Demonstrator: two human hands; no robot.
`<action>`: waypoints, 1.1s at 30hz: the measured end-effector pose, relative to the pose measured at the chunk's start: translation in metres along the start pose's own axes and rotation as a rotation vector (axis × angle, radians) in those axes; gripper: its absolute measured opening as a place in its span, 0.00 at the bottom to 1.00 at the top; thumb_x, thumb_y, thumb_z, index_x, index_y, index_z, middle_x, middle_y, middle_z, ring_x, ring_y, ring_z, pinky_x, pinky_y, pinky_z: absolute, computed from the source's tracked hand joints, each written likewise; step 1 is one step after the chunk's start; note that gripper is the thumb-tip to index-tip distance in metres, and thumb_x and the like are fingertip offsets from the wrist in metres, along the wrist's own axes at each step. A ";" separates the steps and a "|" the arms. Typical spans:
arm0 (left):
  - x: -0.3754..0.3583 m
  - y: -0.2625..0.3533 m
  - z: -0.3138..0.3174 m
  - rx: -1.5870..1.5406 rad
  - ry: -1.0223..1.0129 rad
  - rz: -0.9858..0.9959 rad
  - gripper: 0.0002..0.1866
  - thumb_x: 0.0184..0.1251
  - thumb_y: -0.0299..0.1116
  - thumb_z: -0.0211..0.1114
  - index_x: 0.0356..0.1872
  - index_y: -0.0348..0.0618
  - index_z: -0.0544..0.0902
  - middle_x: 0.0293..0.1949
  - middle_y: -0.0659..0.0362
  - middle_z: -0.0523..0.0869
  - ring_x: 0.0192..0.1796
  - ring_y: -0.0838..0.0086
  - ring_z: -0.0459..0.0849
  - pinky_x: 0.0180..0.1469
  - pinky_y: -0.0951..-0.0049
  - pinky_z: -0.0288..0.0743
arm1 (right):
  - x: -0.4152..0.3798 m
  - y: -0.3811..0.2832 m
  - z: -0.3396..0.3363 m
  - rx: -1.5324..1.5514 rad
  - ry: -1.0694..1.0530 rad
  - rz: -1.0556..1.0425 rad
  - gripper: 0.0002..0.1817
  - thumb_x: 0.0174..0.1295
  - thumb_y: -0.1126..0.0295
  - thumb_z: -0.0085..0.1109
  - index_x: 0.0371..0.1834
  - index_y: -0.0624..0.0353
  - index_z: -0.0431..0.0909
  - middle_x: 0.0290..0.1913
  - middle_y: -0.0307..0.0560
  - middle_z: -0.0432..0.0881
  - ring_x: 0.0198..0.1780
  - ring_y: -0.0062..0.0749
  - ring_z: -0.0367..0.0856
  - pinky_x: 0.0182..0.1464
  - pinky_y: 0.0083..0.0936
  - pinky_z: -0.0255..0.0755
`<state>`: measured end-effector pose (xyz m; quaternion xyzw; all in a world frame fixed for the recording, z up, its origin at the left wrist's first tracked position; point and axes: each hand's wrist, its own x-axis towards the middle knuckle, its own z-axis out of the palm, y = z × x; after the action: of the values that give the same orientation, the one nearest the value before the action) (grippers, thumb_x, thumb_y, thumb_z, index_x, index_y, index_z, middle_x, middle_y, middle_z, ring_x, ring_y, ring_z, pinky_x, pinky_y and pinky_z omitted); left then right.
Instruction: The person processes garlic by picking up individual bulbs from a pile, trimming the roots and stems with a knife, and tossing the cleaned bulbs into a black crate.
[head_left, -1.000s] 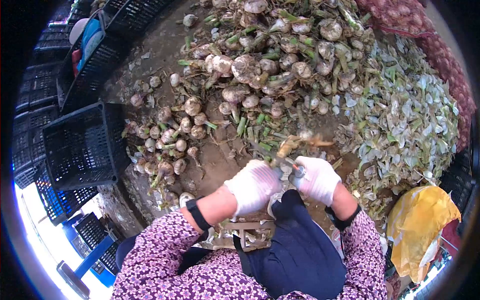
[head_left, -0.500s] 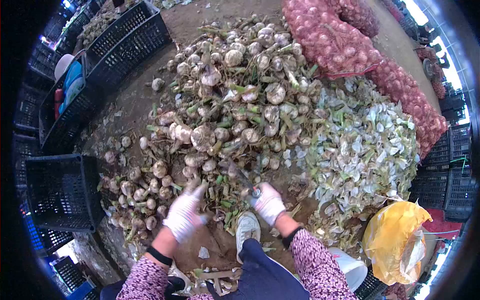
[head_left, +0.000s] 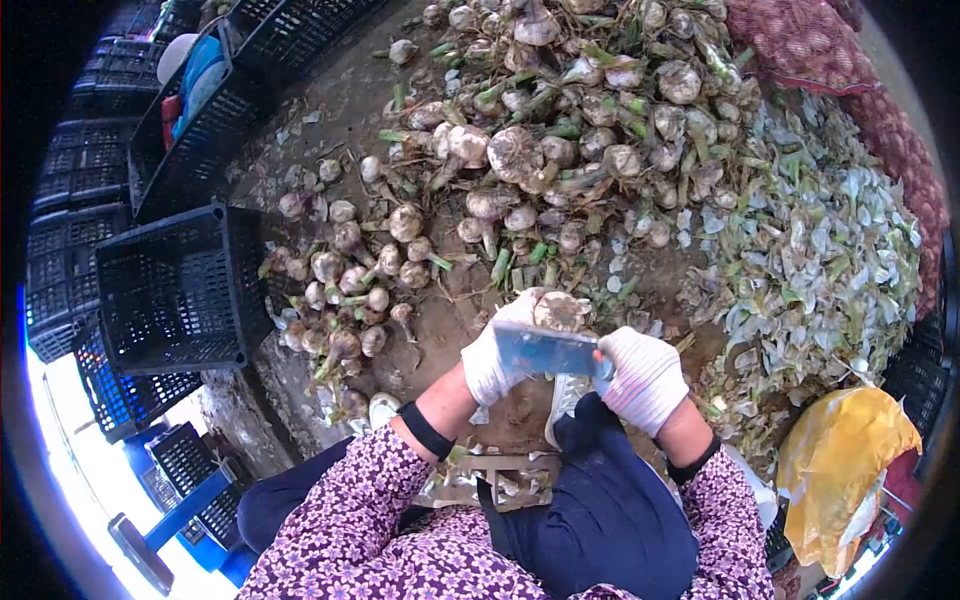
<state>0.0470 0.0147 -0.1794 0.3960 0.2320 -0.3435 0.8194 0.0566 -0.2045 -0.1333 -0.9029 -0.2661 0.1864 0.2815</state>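
In front of my knees, my left hand [head_left: 492, 358] in a white knit glove is closed around a garlic bulb [head_left: 562, 312]. The bulb's pale side with brownish roots faces up. My right hand [head_left: 645, 375], gloved alike, grips a knife [head_left: 548, 350]. Its broad, shiny blade points left, flat across the near side of the bulb and overlapping my left fingers in this view. Beyond my hands lies a large heap of untrimmed garlic [head_left: 610, 130] with stalks and roots. A smaller group of garlic bulbs [head_left: 345, 275] lies on the ground to the left.
A black plastic crate [head_left: 175, 295] stands at the left, with more crates [head_left: 75, 165] stacked behind it. Garlic peels and cut stalks [head_left: 800, 250] form a pile at the right, beside red mesh sacks [head_left: 800, 40]. A yellow plastic bag [head_left: 845, 460] sits near my right arm.
My left hand, earlier empty and reaching toward the heap, now holds a garlic bulb. Both hands have come together, the knife now across the bulb. The view has shifted down and left.
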 end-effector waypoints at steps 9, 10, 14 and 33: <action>-0.003 -0.016 -0.014 0.364 0.046 0.173 0.21 0.61 0.32 0.75 0.53 0.40 0.81 0.48 0.60 0.88 0.49 0.79 0.84 0.53 0.74 0.80 | 0.007 -0.001 0.007 -0.086 -0.089 0.007 0.08 0.61 0.63 0.62 0.32 0.54 0.80 0.29 0.53 0.80 0.30 0.51 0.82 0.32 0.44 0.75; -0.005 -0.013 -0.013 0.458 0.019 0.189 0.20 0.61 0.32 0.74 0.54 0.40 0.81 0.48 0.60 0.88 0.48 0.79 0.84 0.53 0.74 0.80 | 0.006 0.001 0.008 -0.072 -0.093 -0.002 0.08 0.60 0.63 0.62 0.32 0.54 0.80 0.29 0.53 0.80 0.30 0.51 0.83 0.32 0.44 0.75; -0.013 -0.012 -0.011 0.832 -0.081 0.418 0.19 0.61 0.30 0.73 0.53 0.41 0.83 0.47 0.58 0.89 0.48 0.79 0.86 0.52 0.74 0.81 | 0.003 0.017 0.022 -0.035 -0.046 0.001 0.06 0.59 0.65 0.61 0.32 0.54 0.81 0.28 0.53 0.79 0.29 0.51 0.82 0.33 0.44 0.76; -0.027 -0.003 0.012 1.885 -0.317 0.447 0.08 0.46 0.31 0.66 0.30 0.45 0.83 0.32 0.52 0.83 0.34 0.55 0.85 0.34 0.57 0.78 | -0.001 0.041 0.017 0.137 -0.394 0.320 0.10 0.56 0.62 0.62 0.33 0.57 0.79 0.28 0.60 0.81 0.34 0.58 0.83 0.36 0.43 0.78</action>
<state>0.0287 0.0144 -0.1563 0.8719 -0.3304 -0.2741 0.2357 0.0627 -0.2265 -0.1711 -0.8587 -0.1563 0.4183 0.2515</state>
